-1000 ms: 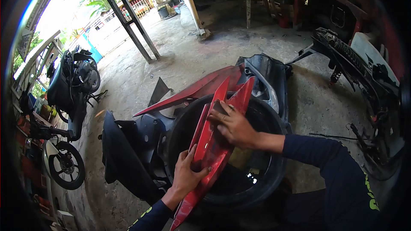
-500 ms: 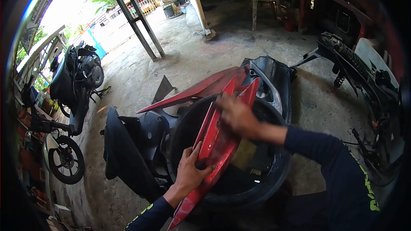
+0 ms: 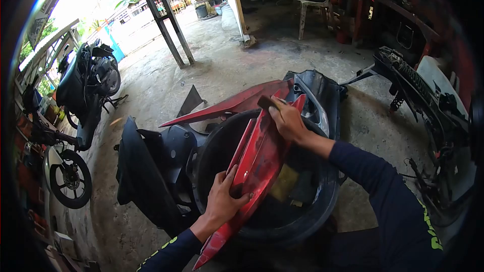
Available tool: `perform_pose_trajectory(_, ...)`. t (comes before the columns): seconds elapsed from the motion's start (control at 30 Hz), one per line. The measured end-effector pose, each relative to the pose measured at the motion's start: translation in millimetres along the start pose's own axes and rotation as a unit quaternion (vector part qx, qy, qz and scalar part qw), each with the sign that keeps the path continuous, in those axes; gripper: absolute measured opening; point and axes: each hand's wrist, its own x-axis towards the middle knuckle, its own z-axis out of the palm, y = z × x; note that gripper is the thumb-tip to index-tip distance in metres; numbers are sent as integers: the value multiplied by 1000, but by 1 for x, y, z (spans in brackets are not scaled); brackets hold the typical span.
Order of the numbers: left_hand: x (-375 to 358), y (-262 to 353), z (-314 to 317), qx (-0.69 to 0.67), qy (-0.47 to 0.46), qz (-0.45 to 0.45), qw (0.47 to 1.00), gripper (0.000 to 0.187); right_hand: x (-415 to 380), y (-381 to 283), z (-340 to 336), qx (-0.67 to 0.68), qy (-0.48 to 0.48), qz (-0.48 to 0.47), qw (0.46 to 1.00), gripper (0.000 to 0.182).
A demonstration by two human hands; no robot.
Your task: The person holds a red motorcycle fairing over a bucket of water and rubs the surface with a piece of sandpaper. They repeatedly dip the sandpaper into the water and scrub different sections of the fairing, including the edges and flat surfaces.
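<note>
1 red panel (image 3: 261, 163) slants across the mouth of a black tub (image 3: 328, 191), its pointed lower end jutting past the tub's near rim toward the person. From where I stand, the left hand (image 3: 221, 200) is grasping the panel's edge, thumb on its face, over the tub's near-left side. The right hand (image 3: 288, 122) has its fingers closed around a small dark pad (image 3: 266, 103) at the panel's upper end, above the tub's far side. Beyond the tub lies a 2nd red piece (image 3: 227, 102); left of it sits a black fairing (image 3: 146, 171). Inside the tub is something yellowish (image 3: 285, 182), hard to identify. 1 dark motorcycle (image 3: 86, 88) stands well left of the tub.
</note>
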Motion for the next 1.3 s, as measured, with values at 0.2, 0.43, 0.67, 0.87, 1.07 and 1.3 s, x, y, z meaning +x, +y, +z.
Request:
perform_pose_trajectory(0.2, -1, -2, -2, 4, -10, -3, 1000, 96, -71, -32, 28, -71, 1, -197, 978, 42)
perform_pose_trajectory(0.43, -2, 0, -1, 20, -13, -6, 1000, 96, -81, -40, 38, -79, -22, -242, 967, 47)
perform_pose_trajectory(0.67, 3, 3, 0, 21, 13, 6, 1000, 96, -22, -11, 31, -133, 30, -163, 977, 44)
perform_pose_trajectory(0.87, 0, 5, 1, 8, 15, 8, 1000, 95, -19, -28, 6, -122, 3, -119, 985, 45)
perform_pose_trajectory(1.07, 3, -9, 2, -16, -22, -4, 1000, 95, -89, -50, 41, -107, 7, -249, 963, 40)
perform_pose_trajectory(1.3, 6, 1, -1, 12, -19, 0, 1000, 97, -20, 1, 29, -192, 79, -139, 968, 45)
